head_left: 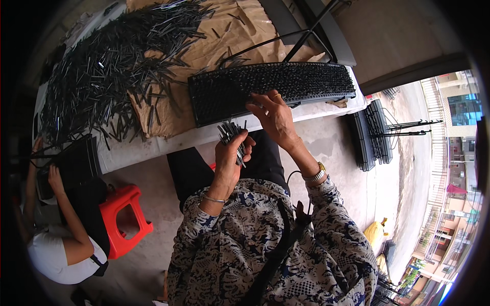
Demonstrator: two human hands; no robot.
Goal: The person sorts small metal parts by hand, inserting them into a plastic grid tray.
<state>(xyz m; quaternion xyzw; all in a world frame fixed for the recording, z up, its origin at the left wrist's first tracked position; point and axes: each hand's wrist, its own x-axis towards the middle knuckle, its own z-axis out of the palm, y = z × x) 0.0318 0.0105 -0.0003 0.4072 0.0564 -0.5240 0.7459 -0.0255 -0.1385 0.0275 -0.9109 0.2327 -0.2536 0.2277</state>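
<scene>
A bundle of thin black strips stands up out of my left hand, whose fingers are wrapped round it just below the table edge. My right hand is over the near side of a long black panel, a perforated tray studded with rows of small upright dark pieces. Its fingers are bent and drawn together at the panel's surface. Whatever is between those fingertips is too small and dark to make out. The panel's left part looks smoother and darker than the rest.
A large heap of loose black strips covers the table's left side, over brown paper. Thin black rods rise behind the panel. At left, another person in white handles a dark panel beside a red stool. Black racks stand on the floor at right.
</scene>
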